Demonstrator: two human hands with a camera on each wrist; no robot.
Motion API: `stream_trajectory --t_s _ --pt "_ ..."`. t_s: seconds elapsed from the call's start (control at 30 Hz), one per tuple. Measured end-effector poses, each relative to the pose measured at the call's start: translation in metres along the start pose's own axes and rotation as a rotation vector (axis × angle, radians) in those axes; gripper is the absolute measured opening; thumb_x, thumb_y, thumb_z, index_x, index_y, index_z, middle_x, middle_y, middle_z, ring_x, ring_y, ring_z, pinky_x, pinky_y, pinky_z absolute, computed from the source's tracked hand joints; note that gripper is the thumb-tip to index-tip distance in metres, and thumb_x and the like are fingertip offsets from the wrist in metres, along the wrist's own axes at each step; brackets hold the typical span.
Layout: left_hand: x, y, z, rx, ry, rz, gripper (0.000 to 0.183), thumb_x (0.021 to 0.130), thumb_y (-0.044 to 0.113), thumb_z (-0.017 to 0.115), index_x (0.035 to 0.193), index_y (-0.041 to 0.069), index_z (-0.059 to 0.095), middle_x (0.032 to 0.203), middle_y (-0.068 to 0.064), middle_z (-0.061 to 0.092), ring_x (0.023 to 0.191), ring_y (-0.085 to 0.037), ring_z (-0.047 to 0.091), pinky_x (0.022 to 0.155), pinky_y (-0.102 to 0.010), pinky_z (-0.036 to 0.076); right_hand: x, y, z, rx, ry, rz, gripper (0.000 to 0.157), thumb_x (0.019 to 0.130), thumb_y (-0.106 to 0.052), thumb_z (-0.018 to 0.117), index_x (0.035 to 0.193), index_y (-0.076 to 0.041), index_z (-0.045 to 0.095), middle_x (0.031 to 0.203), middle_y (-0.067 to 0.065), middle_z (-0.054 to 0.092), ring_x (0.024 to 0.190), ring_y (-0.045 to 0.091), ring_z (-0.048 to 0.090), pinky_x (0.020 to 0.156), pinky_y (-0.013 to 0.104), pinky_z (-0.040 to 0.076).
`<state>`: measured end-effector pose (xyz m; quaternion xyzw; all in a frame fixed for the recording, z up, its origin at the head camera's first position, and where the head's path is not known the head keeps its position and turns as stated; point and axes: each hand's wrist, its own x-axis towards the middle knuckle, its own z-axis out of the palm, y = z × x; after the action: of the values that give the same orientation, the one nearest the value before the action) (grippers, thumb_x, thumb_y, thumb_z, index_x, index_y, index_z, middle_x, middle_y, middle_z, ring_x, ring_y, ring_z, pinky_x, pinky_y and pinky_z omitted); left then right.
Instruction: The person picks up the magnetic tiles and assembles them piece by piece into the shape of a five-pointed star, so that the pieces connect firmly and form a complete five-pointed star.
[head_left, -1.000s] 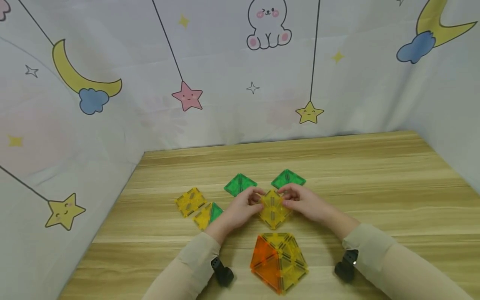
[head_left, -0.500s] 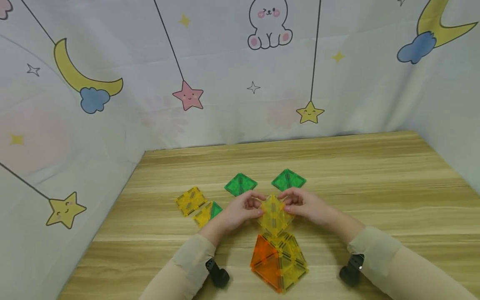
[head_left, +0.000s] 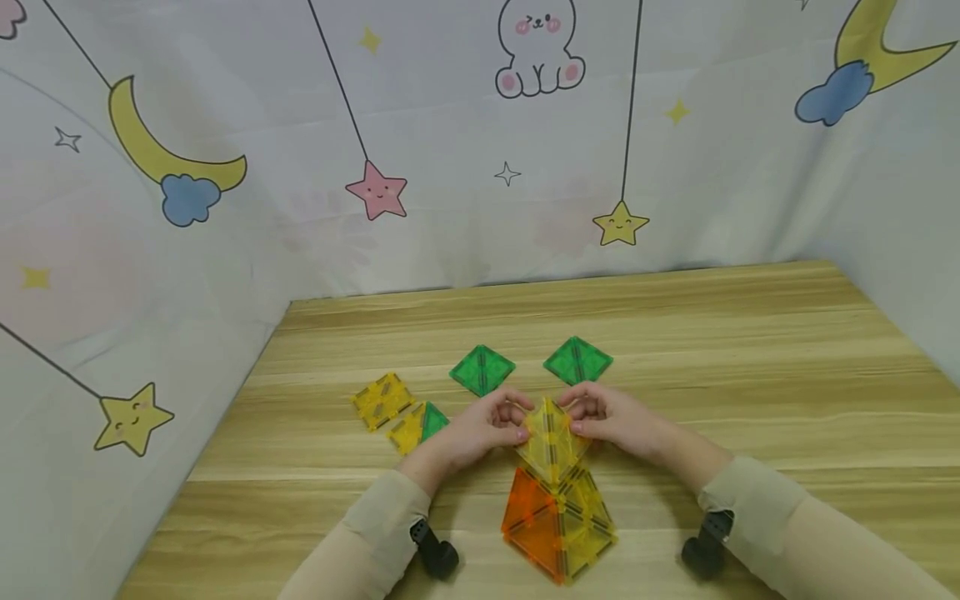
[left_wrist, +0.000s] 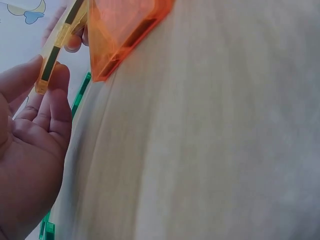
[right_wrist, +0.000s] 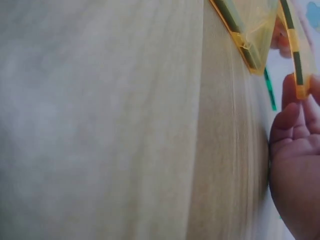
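Note:
Between my two hands, a joined pair of translucent yellow triangular magnetic tiles [head_left: 550, 442] is held up and tilted. My left hand [head_left: 483, 429] pinches its left corner between thumb and fingers; in the left wrist view the tile edge [left_wrist: 50, 62] shows between them. On the other side my right hand [head_left: 615, 423] pinches the right corner, and the right wrist view shows that edge [right_wrist: 298, 67] too. Just below, an orange and yellow tile pyramid [head_left: 558, 529] stands on the table. The pair's lower tip overlaps the pyramid's back in the head view; I cannot tell whether they touch.
Two green tile diamonds [head_left: 482, 370] [head_left: 577, 360] lie flat behind the hands. To the left lie a yellow tile square [head_left: 382, 401] and a yellow and green one [head_left: 417, 427], partly behind the left forearm. A printed cloth [head_left: 450, 125] hangs behind the wooden table [head_left: 750, 350].
Both hands have brought the yellow tile pair toward the person, up to the pyramid, and tilted it more upright. The pyramid and loose tiles have stayed in place.

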<state>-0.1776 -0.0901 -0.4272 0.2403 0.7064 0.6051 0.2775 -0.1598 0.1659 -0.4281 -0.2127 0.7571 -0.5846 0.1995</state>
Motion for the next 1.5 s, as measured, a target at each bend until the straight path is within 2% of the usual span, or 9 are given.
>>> stream_trajectory --t_s 0.23,0.47,0.57,0.83,1.13,1.3,1.5 --pt "-0.001 -0.002 0.002 0.048 -0.018 0.012 0.037 0.089 0.000 0.060 0.124 0.000 0.048 0.097 -0.005 0.055 0.085 -0.013 0.057 0.074 -0.026 0.047 -0.004 -0.002 0.000 -0.009 -0.038 -0.003 0.041 0.091 -0.011 0.062 0.125 0.004 0.045 0.105 0.014 0.061 0.090 0.022 0.058 0.072 0.030 0.049" --pt "-0.001 0.002 0.005 0.158 -0.027 0.002 0.041 0.086 0.002 0.066 0.123 0.004 0.049 0.102 -0.005 0.057 0.090 -0.015 0.057 0.077 -0.027 0.048 -0.006 -0.003 0.003 -0.140 -0.082 -0.029 0.046 0.087 -0.011 0.066 0.125 0.001 0.044 0.107 0.010 0.058 0.096 0.024 0.056 0.079 0.029 0.048" --pt "-0.001 0.004 0.006 0.207 -0.039 0.000 0.044 0.084 0.003 0.068 0.123 0.005 0.049 0.105 -0.005 0.056 0.092 -0.016 0.057 0.080 -0.027 0.047 -0.007 -0.002 0.004 -0.162 -0.086 -0.030 0.045 0.087 -0.011 0.067 0.125 0.000 0.044 0.107 0.009 0.059 0.096 0.023 0.056 0.079 0.028 0.048" --pt "-0.001 0.007 0.009 0.208 -0.042 -0.024 0.050 0.085 0.004 0.068 0.130 0.008 0.046 0.109 -0.005 0.057 0.095 -0.015 0.058 0.081 -0.027 0.048 -0.007 -0.003 0.006 -0.157 -0.081 -0.023 0.045 0.088 -0.012 0.066 0.125 0.000 0.044 0.107 0.009 0.059 0.096 0.024 0.056 0.079 0.029 0.048" --pt "0.001 0.006 0.008 0.227 -0.043 -0.023 0.047 0.088 0.006 0.065 0.130 0.008 0.046 0.109 -0.004 0.055 0.098 -0.015 0.055 0.084 -0.028 0.045 -0.002 -0.004 0.007 -0.179 -0.065 -0.011 0.047 0.087 -0.014 0.067 0.126 -0.001 0.045 0.106 0.008 0.059 0.095 0.021 0.056 0.078 0.029 0.048" --pt "0.004 0.004 0.004 0.215 -0.010 -0.006 0.042 0.091 0.007 0.061 0.130 0.006 0.046 0.114 -0.008 0.054 0.102 -0.017 0.053 0.087 -0.030 0.044 0.007 -0.005 0.007 -0.199 -0.042 -0.014 0.046 0.088 -0.012 0.066 0.127 -0.002 0.045 0.106 0.007 0.058 0.094 0.020 0.056 0.079 0.030 0.047" --pt "0.006 0.003 -0.001 0.212 0.037 0.012 0.039 0.091 0.007 0.059 0.129 0.006 0.047 0.118 -0.011 0.053 0.107 -0.022 0.052 0.092 -0.036 0.042 0.016 -0.006 0.004 -0.238 -0.039 0.009 0.046 0.089 -0.017 0.066 0.128 -0.004 0.047 0.107 0.006 0.060 0.096 0.019 0.057 0.081 0.033 0.047"
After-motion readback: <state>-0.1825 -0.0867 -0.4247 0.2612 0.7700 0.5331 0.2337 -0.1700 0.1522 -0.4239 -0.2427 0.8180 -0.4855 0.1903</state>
